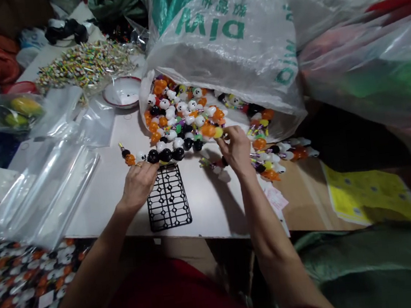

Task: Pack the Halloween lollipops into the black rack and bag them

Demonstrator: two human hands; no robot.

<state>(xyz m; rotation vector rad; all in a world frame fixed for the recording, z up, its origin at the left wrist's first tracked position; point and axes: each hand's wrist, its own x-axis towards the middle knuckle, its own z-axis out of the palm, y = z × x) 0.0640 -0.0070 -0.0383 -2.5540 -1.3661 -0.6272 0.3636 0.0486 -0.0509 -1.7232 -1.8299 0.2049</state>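
Note:
My left hand [139,182] is curled at the upper left corner of a black plastic grid [168,198], fingers closed just below a row of shiny black ball-shaped heads [165,155]. What sits inside its fingertips is hidden. To the right, my right hand [237,149] pinches at the edge of the heap, thumb and finger closed on a small yellow ball-headed piece [218,132]. Orange, white and black ball-headed pieces [171,113] with faces on some spill from the mouth of a white woven sack [223,48].
Clear plastic bags [57,190] lie on the left. Behind them are a red-rimmed white bowl [123,92] and a pile of small coloured sticks [84,66]. More ball-headed pieces [283,157] and yellow sheets [373,194] lie right. A filled bag [32,292] sits lower left.

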